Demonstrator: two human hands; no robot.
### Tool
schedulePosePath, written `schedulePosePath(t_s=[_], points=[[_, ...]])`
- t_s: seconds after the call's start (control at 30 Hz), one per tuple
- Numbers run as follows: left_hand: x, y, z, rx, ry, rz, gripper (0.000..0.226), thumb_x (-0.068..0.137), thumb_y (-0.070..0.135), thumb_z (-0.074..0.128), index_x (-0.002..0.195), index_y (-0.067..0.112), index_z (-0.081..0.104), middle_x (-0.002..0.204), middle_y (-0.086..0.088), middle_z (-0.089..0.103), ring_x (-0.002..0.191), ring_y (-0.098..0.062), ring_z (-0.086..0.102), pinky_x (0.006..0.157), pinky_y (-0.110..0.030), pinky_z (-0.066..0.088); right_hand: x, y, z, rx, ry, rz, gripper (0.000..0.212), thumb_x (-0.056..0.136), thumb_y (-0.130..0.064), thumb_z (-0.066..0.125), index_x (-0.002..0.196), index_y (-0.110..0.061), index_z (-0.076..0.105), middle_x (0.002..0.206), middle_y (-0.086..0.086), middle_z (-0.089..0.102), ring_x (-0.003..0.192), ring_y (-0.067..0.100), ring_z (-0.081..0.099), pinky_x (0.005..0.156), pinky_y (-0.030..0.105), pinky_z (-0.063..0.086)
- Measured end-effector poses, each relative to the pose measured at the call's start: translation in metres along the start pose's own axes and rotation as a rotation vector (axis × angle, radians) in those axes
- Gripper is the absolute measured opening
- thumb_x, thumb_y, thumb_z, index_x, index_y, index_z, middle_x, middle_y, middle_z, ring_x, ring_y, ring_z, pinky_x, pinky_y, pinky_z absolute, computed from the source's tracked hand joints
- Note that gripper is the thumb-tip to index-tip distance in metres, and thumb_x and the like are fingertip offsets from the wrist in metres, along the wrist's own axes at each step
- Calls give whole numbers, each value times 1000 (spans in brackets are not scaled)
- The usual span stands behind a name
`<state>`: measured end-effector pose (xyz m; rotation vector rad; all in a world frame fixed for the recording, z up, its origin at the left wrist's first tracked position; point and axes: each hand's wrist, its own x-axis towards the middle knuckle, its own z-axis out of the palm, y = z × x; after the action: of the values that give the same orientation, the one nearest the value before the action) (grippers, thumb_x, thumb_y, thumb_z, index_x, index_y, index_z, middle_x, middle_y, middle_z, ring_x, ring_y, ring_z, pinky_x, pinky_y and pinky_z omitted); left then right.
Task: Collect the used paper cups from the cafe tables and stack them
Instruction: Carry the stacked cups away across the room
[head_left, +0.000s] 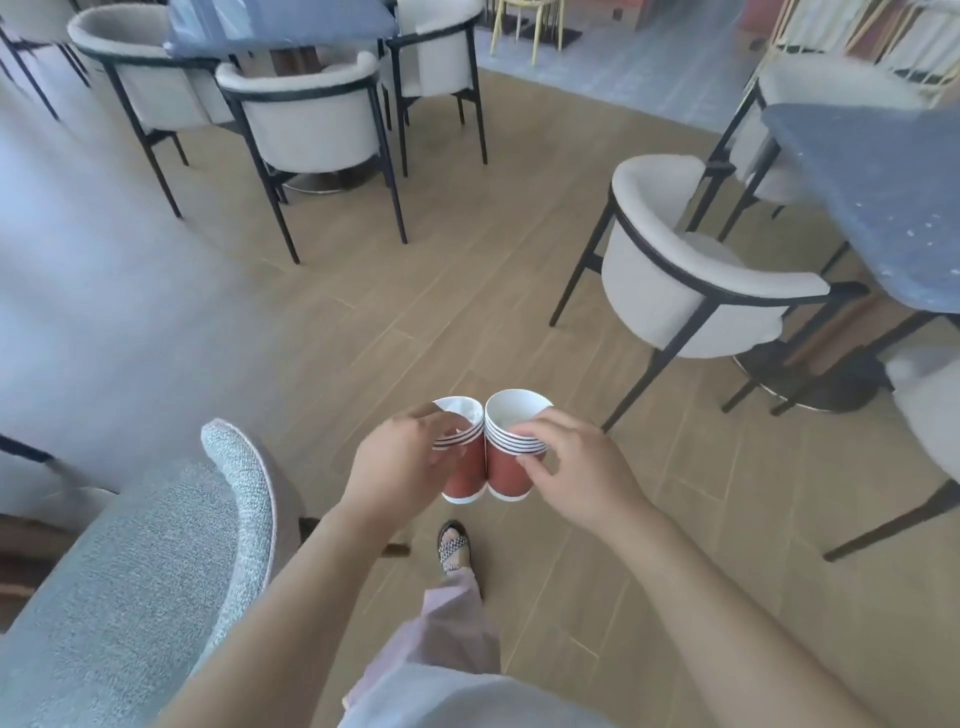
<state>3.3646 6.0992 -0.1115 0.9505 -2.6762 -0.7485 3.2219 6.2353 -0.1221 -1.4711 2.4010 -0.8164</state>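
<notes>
I hold two stacks of red paper cups with white, black-striped rims side by side above the wooden floor, their sides touching. My left hand (402, 460) grips the left cup stack (464, 470) near its rim, which looks dented. My right hand (576, 467) grips the right cup stack (511, 470) at its striped rims. Both stacks stand upright with their open mouths up, and the insides look white and empty.
A grey upholstered chair (156, 545) is close at my lower left. A white armchair (691, 280) and a blue table (878, 197) stand at the right. More white chairs (306, 119) ring a blue table (280, 21) at the back. My sandalled foot (454, 545) is below the cups.
</notes>
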Motion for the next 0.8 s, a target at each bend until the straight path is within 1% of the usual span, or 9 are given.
schedulePosePath(t_s=[0.07,0.1,0.2,0.3,0.43,0.53,0.7,0.8], points=[[52,-9,-3,-15,7,8,24,81,19,61,101,29,68,103,11,64,85,-19,60,61,-25,42,53,14,-3,-10,-5,-11,24,81,-14,62,103,-22,66,103,-7,64,100,15,54,76,17,37],[80,-13,-7,-17,6,16,25,81,18,60,102,29,68,104,11,64,86,-19,60,61,-24,41,80,19,-5,-10,-7,-14,25,81,-14,62,104,-22,66,103,-7,64,100,16,55,78,17,37],[159,-21,-24,-5,-3,38,25,81,17,60,103,27,68,105,10,64,88,-20,60,64,-27,45,160,30,-15,5,4,-13,25,80,-13,63,104,-21,66,104,-7,64,102,17,55,82,26,44],[234,-30,-39,-22,8,39,25,80,14,60,100,26,69,103,9,65,86,-21,61,65,-30,48,231,39,-23,29,32,-11,24,79,-11,64,101,-20,66,101,-5,64,101,17,55,81,31,47],[315,-35,-46,-19,9,41,24,80,15,59,99,26,69,104,8,66,86,-21,62,65,-30,48,306,59,-29,58,70,-6,25,77,-8,67,100,-18,67,97,-4,65,96,17,57,79,26,45],[386,-45,-42,-17,10,40,25,81,17,58,100,28,69,104,10,65,87,-20,62,68,-33,50,369,84,-29,81,68,-6,25,76,-9,69,99,-19,67,94,-3,65,92,17,58,79,23,44],[522,-52,-25,-2,0,40,25,80,16,59,100,29,68,102,8,65,89,-19,61,69,-34,50,491,143,-33,90,78,-10,25,75,-8,70,99,-16,67,93,0,65,92,21,59,79,26,45],[611,-45,-18,18,-5,31,25,81,17,59,101,30,67,104,9,65,90,-19,61,66,-30,48,570,181,-49,90,52,-4,25,76,-9,69,101,-16,67,96,-1,65,96,21,59,81,25,43]])
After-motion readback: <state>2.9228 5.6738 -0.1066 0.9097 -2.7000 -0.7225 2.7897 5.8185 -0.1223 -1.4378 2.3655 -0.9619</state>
